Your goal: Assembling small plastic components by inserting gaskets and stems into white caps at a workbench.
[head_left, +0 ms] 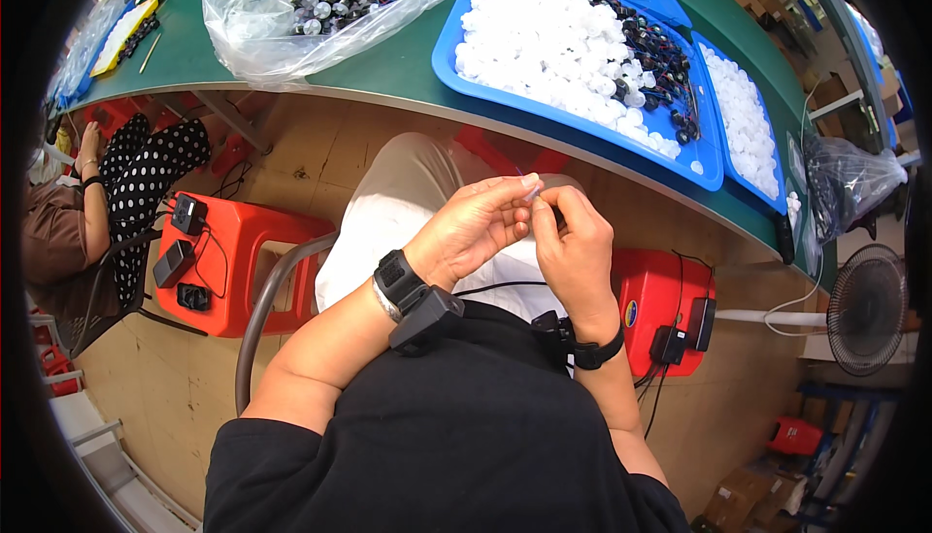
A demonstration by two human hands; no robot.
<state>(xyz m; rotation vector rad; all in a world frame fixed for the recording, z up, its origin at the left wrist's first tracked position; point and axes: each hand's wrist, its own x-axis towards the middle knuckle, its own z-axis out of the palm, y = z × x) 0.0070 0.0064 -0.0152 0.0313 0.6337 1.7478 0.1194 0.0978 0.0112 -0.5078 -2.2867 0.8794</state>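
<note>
Above my lap, my left hand (pixel 474 227) and my right hand (pixel 577 249) meet fingertip to fingertip. Both pinch a small pale piece (pixel 534 193), mostly covered by the fingers; a thin dark line, perhaps a wire, shows beside it. Its kind is too small to tell. Ahead on the green table (pixel 388 72), a blue tray (pixel 582 135) bears a heap of small white plastic caps (pixel 544 33). Dark small parts with thin wires (pixel 665 62) lie along the heap's far and right sides.
A transparent bag (pixel 252 43) holds black-and-clear parts. Right of the tray stands another blue tray (pixel 774 198) of white pieces. Red stools (pixel 248 232) with black devices and cables flank me. A fan (pixel 867 310) is at right; another person (pixel 78 213) sits at left.
</note>
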